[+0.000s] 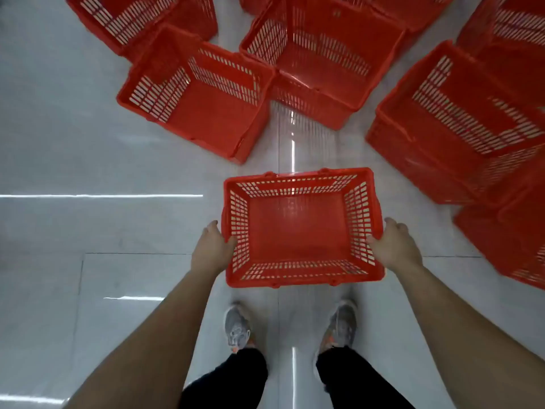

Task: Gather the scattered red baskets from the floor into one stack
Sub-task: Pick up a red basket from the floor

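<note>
At the bottom of the frame I see two grey shoes (237, 329) on the pale tiled floor (88, 160), below dark trouser legs. Just above them, at centre, is the red basket (300, 228) I am holding upright, mouth toward the camera. My left hand (213, 250) is curled over its left short rim, thumb inside against the slotted wall; my right hand (393, 246) grips the right short rim the same way. Beyond it, bare floor separates it from the rest. Further up, one tilted basket (200, 98) lies left of centre, touching a central basket (321, 54) that sits nested in another. Right of those lies a large basket (460, 119), more crowding the right edge and top.
</note>
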